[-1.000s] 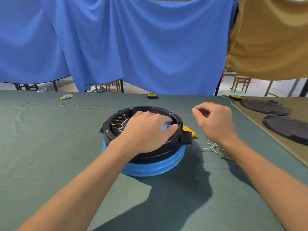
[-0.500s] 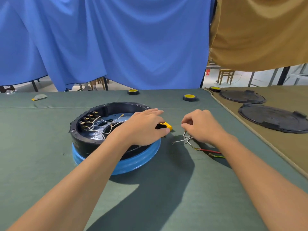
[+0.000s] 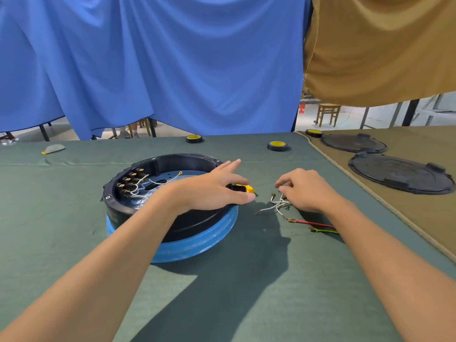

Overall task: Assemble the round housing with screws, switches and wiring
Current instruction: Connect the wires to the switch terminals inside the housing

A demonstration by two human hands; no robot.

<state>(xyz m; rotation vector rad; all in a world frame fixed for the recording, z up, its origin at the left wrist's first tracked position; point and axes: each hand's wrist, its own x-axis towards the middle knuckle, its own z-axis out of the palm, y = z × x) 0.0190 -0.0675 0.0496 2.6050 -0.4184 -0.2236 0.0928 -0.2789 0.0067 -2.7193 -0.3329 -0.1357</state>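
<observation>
The left hand (image 3: 209, 191) lies loosely open on the right rim of the round housing (image 3: 158, 166). Just right of it, the right hand (image 3: 308, 191) curls over white wires (image 3: 271, 206); whether it pinches them I cannot tell.

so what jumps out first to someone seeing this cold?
The open black round housing sits on a blue base, centre-left on the green cloth, switches along its left inner wall. The left hand rests on its right rim; the right hand pinches loose white wires just beside it. Two black covers lie far right.
</observation>
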